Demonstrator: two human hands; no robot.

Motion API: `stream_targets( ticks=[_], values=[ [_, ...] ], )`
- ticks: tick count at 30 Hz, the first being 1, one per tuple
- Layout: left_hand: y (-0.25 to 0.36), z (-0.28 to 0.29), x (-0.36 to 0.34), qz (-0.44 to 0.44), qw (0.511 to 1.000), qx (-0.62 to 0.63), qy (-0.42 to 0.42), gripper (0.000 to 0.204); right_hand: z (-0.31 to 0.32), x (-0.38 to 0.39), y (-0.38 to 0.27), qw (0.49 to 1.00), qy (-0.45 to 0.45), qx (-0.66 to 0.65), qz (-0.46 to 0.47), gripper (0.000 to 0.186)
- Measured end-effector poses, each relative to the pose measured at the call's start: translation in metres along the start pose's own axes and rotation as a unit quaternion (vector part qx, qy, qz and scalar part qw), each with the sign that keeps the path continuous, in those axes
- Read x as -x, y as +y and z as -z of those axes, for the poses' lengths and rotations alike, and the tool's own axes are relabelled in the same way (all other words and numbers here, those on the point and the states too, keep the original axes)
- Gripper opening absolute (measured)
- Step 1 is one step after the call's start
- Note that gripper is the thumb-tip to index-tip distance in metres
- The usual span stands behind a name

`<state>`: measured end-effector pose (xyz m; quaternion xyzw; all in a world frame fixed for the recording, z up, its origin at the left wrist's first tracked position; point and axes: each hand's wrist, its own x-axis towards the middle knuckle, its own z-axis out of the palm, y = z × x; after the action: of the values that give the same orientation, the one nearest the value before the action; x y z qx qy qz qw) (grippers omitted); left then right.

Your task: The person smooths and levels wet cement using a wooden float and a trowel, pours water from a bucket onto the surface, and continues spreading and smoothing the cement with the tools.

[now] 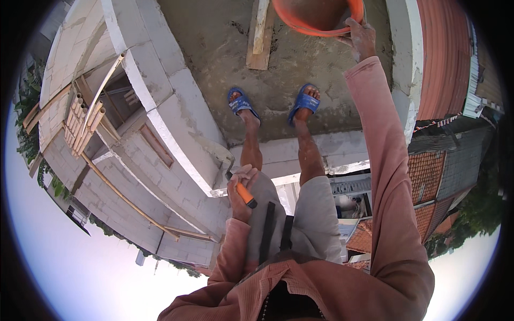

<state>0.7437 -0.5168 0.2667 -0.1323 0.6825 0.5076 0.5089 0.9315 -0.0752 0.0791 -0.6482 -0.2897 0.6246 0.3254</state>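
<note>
My left hand (236, 203) is closed around the orange and black handle of a trowel (246, 195), beside my left thigh. The trowel's greyish blade (212, 150) points up and away, close to the inner face of the pale block wall. At the far end of my outstretched arm, my right hand (362, 40) grips the rim of an orange bucket (300, 28) at the top of the view. The bucket tilts so that its brownish inside shows; part of it is cut off by the picture's edge, and its contents are hard to make out.
My feet, in blue sandals (242, 101), stand on a rough, damp-looking cement floor (214, 59). A wooden plank (261, 37) lies ahead of them. Low walls of pale blocks (184, 117) border the floor. Bamboo poles (85, 120) stand outside at left; red roofs (441, 59) lie below at right.
</note>
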Motion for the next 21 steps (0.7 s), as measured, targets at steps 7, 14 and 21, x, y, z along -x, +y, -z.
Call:
stream_targets(
  ticks=[7, 14, 21],
  values=[
    [0.022, 0.021, -0.008, 0.012, 0.999, 0.048, 0.002, 0.038, 0.033, 0.064, 0.016, 0.996, 0.023, -0.076, -0.025, 0.03],
    [0.032, 0.041, -0.015, 0.018, 1.0, 0.008, -0.005, 0.043, 0.094, 0.146, 0.014, 0.991, 0.102, 0.044, -0.07, 0.033],
    [0.039, 0.031, -0.019, 0.023, 1.0, 0.006, -0.017, 0.038, 0.169, 0.152, 0.055, 0.967, 0.227, 0.092, -0.069, 0.024]
  ],
)
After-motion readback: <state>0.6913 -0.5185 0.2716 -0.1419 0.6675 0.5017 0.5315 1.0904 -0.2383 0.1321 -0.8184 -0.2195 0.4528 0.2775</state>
